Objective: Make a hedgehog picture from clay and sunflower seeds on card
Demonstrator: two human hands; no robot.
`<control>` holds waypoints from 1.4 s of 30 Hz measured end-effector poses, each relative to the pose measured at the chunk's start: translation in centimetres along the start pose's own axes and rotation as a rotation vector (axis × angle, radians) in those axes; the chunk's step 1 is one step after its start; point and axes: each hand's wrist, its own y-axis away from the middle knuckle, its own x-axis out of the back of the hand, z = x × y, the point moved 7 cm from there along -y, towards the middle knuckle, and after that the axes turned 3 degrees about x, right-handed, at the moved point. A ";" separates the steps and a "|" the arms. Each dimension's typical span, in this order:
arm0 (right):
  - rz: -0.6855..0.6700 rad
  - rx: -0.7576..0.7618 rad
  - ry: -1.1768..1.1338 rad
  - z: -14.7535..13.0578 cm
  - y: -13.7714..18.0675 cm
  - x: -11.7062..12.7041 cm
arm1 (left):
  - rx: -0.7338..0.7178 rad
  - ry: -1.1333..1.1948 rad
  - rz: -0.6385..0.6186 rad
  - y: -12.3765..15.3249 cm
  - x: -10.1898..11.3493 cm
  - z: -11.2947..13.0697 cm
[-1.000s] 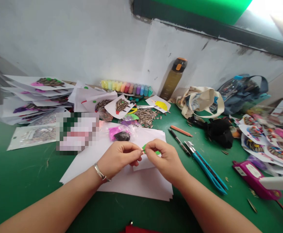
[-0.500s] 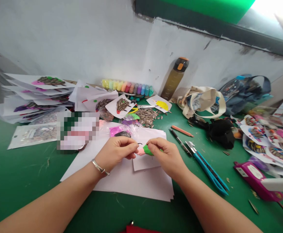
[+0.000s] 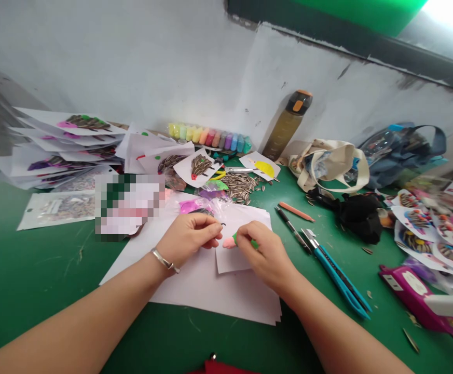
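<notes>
Sticking clay down, I reckon: right hand (image 3: 263, 254) pinches the green clay bit (image 3: 234, 239) over the white card (image 3: 232, 262), left hand (image 3: 189, 236) curled closed, touching the pink blob (image 3: 228, 243) between both hands. Next needs gentle, even pressing.

- The only view comes from a camera worn on the person's head, looking forward and down along both forearms.
- It sits close to the work: the left hand (image 3: 191, 238) and right hand (image 3: 264, 253) meet near the middle.
- It faces a green table (image 3: 35, 280) backed by a white wall (image 3: 133, 62), whose foot slopes down to the right.
</notes>
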 end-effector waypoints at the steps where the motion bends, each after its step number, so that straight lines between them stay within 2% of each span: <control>1: 0.001 -0.032 -0.042 0.1 0.1 0.0 | 0.004 0.002 -0.004 0.0 0.0 0.0; 7: 0.054 -0.175 -0.160 0.6 0.4 0.6 | 0.006 -0.008 -0.039 0.1 -0.5 -0.1; 12: 0.056 -0.263 -0.460 1.3 0.5 0.4 | 0.022 -0.011 -0.025 0.2 -0.7 -0.1; 22: 0.059 -0.343 -0.715 1.8 0.7 0.1 | -0.011 -0.039 -0.024 0.3 -0.8 0.0; 29: 0.103 -0.365 -0.777 2.3 0.4 0.2 | -0.006 -0.049 -0.018 0.1 -0.7 0.0; 42: 0.096 -0.361 -0.650 2.3 0.4 0.4 | 0.004 -0.051 -0.009 0.1 -0.6 -0.2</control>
